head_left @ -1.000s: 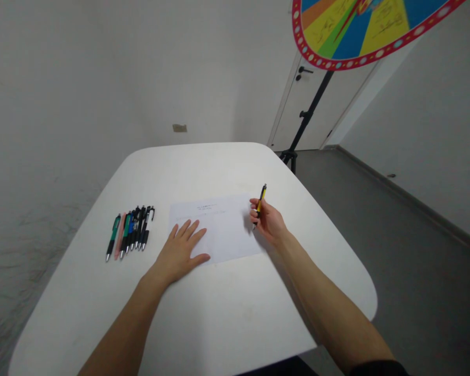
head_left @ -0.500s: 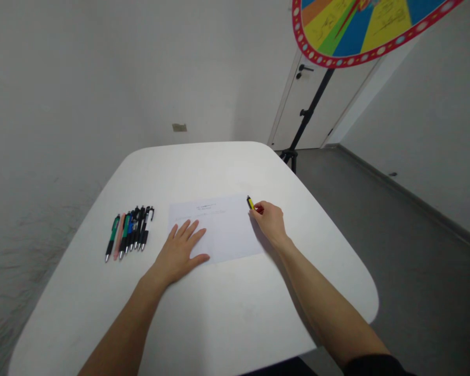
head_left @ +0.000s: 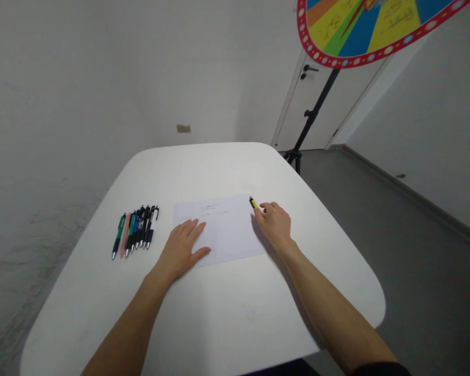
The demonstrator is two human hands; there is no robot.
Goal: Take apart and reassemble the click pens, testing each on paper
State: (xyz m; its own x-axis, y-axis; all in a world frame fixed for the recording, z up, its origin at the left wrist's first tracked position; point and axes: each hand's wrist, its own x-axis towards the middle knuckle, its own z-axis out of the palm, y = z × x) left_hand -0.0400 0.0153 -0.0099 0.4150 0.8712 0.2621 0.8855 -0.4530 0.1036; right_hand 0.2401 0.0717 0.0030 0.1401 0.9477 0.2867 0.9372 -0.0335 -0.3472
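A sheet of white paper [head_left: 231,240] with a few lines of small writing near its top lies on the table. My left hand [head_left: 184,248] rests flat on the paper's left part, fingers extended and thumb apart. At the sheet's right edge, my right hand [head_left: 274,224] has its fingers curled around a yellow-and-black pen [head_left: 253,202]. Only the pen's upper end shows, pointing away from me; the rest is hidden by the thumb and fingers. Left of the paper, several pens [head_left: 135,230] lie side by side, green, pink, blue, black and white.
The white table [head_left: 219,313] has rounded corners. Behind it on the right stands a colourful prize wheel [head_left: 360,47] on a black tripod [head_left: 313,115], in front of a white door [head_left: 317,125]. Grey floor [head_left: 423,292] runs along the table's right side.
The fingers of my right hand have shifted slightly around the pen, and the red spot beside them hardly shows now. My left fingers have drawn closer together. The view has swung slightly left.
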